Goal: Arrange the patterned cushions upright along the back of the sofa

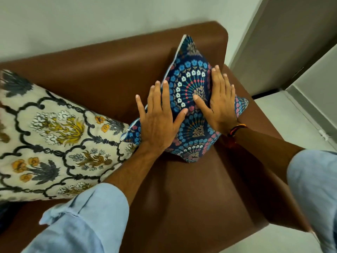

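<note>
A dark blue cushion (pixel 189 83) with blue, white and pink flowers stands on one corner in the right corner of the brown sofa (pixel 113 70), leaning against the backrest. My left hand (pixel 158 115) lies flat on its left side, fingers spread. My right hand (pixel 218 101) lies flat on its right side, thumb across the pattern. Neither hand grips the fabric. A larger cream cushion (pixel 54 139) with black scrolls and yellow flowers leans against the backrest at the left, its right corner touching the blue cushion.
The sofa's right armrest (pixel 255 110) is just beyond the blue cushion. A pale wall (pixel 91 19) runs behind the backrest. Light floor (pixel 284 121) and a grey door or panel (pixel 284 42) are at the right. Bare seat (pixel 191 194) lies in front of me.
</note>
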